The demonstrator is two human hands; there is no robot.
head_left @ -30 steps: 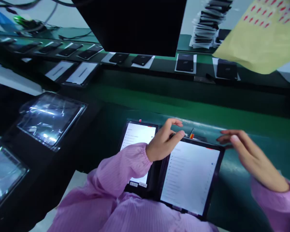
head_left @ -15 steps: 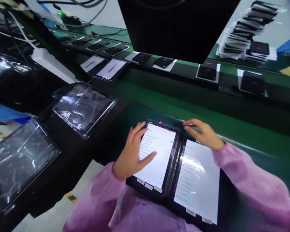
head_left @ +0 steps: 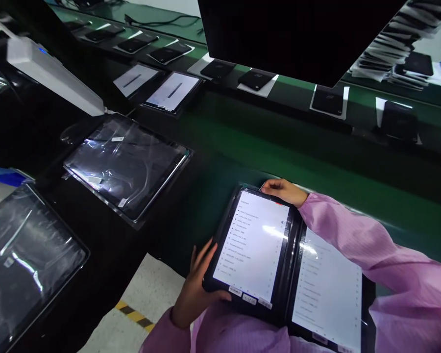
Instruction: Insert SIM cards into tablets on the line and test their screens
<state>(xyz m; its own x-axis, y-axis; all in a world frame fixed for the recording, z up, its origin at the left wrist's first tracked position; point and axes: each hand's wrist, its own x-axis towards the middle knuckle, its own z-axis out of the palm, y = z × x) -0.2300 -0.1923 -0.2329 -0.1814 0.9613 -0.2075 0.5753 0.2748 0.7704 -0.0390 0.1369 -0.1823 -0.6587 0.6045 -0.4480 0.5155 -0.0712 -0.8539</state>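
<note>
Two lit tablets lie side by side in front of me, both with list screens. The left tablet reads "Internet" at the top and has small barcode labels along its bottom edge. My left hand grips its lower left corner, thumb at the bottom edge and fingers along the side. At its top edge, my right hand is closed in a pinch; something thin seems to show at the fingertips, too small to make out. My right forearm passes over the top of the right tablet, which neither hand holds.
Film-covered tablets lie to the left, near a white bar-shaped device. A black monitor hangs ahead. Dark devices on white sheets line the back ledge. A stack of dark and white pieces stands at back right.
My left hand has moved from over the left tablet's screen to its lower left corner. My right hand has come left onto that tablet's top edge. The view has shifted.
</note>
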